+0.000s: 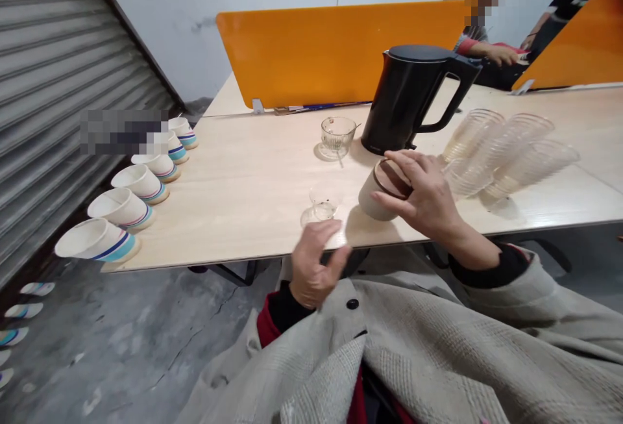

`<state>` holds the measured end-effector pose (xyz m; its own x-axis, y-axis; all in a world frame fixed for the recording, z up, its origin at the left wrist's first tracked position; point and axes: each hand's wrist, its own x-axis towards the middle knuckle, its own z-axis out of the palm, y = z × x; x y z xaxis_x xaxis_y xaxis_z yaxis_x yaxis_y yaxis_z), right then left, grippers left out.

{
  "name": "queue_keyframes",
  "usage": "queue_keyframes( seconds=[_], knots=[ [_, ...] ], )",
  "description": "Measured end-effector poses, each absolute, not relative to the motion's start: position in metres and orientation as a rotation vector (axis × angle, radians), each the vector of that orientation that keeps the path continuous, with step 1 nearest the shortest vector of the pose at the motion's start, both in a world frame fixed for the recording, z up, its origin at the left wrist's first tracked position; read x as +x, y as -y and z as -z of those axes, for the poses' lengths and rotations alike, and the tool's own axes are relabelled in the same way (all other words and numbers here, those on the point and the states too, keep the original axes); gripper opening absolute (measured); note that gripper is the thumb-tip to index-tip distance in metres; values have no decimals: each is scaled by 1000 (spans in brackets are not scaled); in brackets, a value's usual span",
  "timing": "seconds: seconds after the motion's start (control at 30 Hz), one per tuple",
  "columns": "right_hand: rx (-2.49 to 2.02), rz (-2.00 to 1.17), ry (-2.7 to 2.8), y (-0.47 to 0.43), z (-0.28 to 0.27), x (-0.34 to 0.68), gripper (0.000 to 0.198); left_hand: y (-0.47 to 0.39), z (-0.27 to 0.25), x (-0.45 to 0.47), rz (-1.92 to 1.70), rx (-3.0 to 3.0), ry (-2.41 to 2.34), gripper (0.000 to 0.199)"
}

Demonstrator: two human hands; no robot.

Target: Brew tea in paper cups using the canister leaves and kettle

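Note:
My right hand (426,190) grips the top of a pale round canister (374,198) with a brown lid (393,174), fingers over the lid and thumb on the near side. The canister stands on the table near its front edge. My left hand (316,265) is curled at the table edge, thumb and fingers close together around a small whitish blurred thing (337,239); its kind cannot be made out. Just beyond that hand is a small clear cup (326,203) with dark specks in it. Behind it sits a ribbed glass bowl (338,137) with a thin stick-like piece.
A black electric kettle (402,102) stands behind the canister. Stacks of clear plastic cups (506,151) lie at right. Several paper cups (119,206) line the table's left edge. An orange divider (311,54) crosses the back; another person's hand (501,55) shows beyond it.

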<state>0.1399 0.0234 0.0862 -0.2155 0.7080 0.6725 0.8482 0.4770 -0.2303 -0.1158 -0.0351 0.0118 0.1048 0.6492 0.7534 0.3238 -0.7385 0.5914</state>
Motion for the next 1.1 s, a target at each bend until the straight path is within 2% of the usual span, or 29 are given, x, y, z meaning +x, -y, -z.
queue_keyframes(
  seconds=[0.07, 0.2, 0.4, 0.5, 0.87, 1.0, 1.1],
  knots=[
    [-1282, 212, 2009, -17, -72, 143, 64, 38, -8, -94, -1511, 2215, -814, 51],
    [-1259, 171, 2009, -12, -54, 142, 65, 24, 7, -58, -1302, 2167, -980, 89],
    [-1260, 160, 2019, -6, -50, 134, 68, -4, 13, -32, -1170, 1980, -1102, 111],
    [-1288, 163, 2038, -2, -53, 132, 70, -9, 6, -27, -1154, 1890, -1079, 113],
    [-1256, 159, 2066, 5, -54, 120, 70, -9, -1, -23, -1332, 1738, -1039, 80],
    [-1118, -81, 2136, 12, -67, 126, 79, 5, 2, -39, -1370, 1746, -1029, 92],
    [-1060, -267, 2072, 10, -79, 135, 73, 27, 4, -60, -1374, 1786, -1012, 105]
  ],
)
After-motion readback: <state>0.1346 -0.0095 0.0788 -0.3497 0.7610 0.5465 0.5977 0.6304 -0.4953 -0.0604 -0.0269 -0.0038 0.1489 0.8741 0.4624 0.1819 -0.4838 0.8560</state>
